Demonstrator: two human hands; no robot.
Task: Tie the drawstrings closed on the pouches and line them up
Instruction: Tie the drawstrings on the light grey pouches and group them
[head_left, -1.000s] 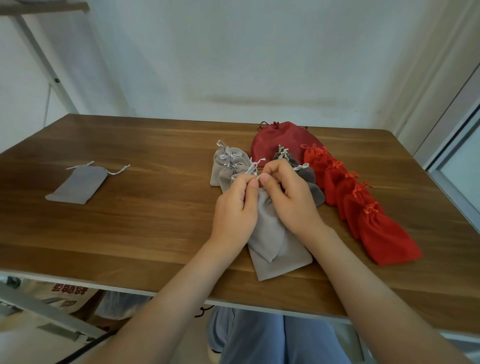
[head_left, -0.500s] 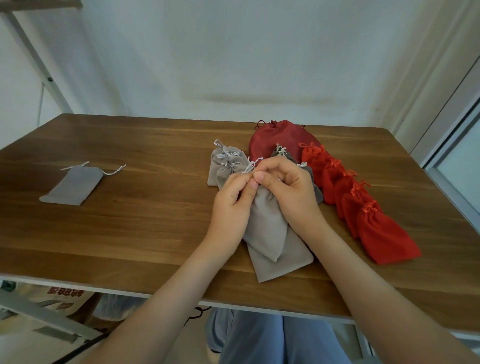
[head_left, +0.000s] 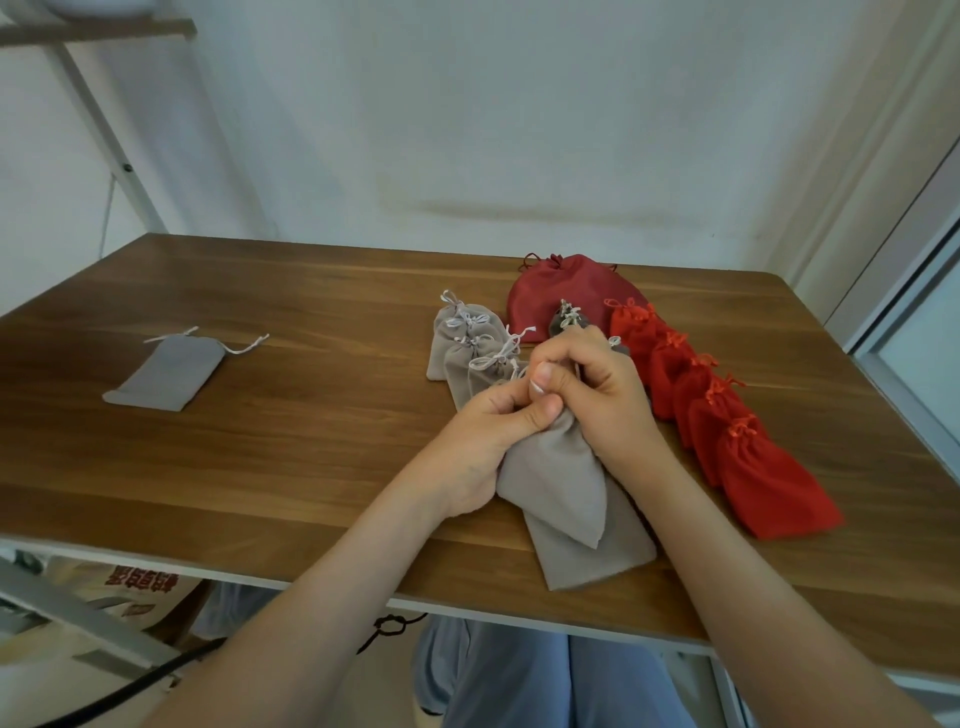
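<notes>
- Left grip (head_left: 483, 441) and right grip (head_left: 597, 389) are both clamped on the gathered neck of a grey pouch (head_left: 561, 483), at the near middle of the table (head_left: 311, 441).
- Just beyond lie tied grey pouches (head_left: 467, 348); red pouches (head_left: 727, 426) line the right.
- At left, well apart, lies an untied grey pouch (head_left: 166, 371).

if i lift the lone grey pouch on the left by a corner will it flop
Probably floppy: the lone grey pouch lies flat like soft cloth. Likely light, since it looks empty. Its loose drawstrings would probably dangle.
</notes>
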